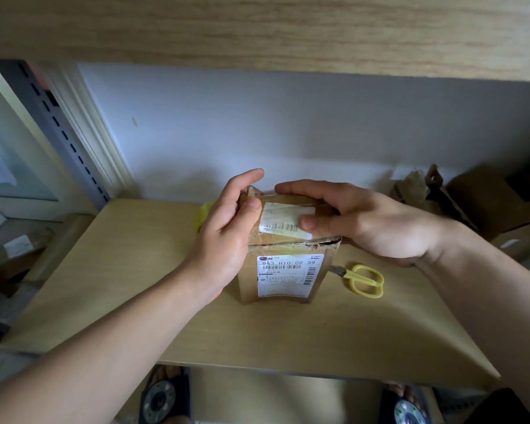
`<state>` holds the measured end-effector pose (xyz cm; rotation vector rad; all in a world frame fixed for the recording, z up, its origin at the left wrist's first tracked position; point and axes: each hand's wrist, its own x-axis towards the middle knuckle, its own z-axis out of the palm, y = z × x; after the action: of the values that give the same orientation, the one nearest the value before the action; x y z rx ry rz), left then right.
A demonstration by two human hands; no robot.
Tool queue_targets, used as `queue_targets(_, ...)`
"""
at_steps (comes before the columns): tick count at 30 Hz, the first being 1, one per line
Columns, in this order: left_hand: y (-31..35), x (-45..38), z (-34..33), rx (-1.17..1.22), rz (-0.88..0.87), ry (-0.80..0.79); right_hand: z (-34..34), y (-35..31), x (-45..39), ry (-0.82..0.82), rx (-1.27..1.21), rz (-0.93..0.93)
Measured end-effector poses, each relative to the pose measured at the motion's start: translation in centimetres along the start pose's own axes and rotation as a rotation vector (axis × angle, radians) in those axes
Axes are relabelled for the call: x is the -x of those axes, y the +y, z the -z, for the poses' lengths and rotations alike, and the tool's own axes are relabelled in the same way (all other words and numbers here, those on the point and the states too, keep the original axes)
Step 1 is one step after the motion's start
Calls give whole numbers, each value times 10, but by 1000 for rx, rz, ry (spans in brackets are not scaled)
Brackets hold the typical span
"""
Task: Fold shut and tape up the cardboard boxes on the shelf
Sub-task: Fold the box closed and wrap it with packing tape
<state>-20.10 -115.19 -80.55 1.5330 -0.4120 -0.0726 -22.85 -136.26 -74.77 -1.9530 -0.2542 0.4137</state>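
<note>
the small cardboard box (283,255) stands mid-shelf (120,270), looking light but worn, torn along its top front edge. left hand (227,231) cups its 9 o'clock side, thumb on the lid; right hand (358,221) clamps the top flaps from 3 o'clock. best gripped by the stiff corners. scissors (363,280) lie at 4 o'clock.

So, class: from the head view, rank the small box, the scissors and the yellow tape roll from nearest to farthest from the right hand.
1. Small box: held by the right hand, centre shelf.
2. Scissors: just below that hand, right of the box.
3. Tape roll: behind the left hand, beyond the box.
</note>
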Motion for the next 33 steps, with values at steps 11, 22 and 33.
queue_targets(11,2,-1,-4,19,-9,79,-43,3,-8,406,299,77)
queue_targets(22,2,-1,-6,18,3,119,-45,4,2,390,358,106)
queue_targets(33,1,-1,-5,6,19,96,-15,2,5,83,107,88)
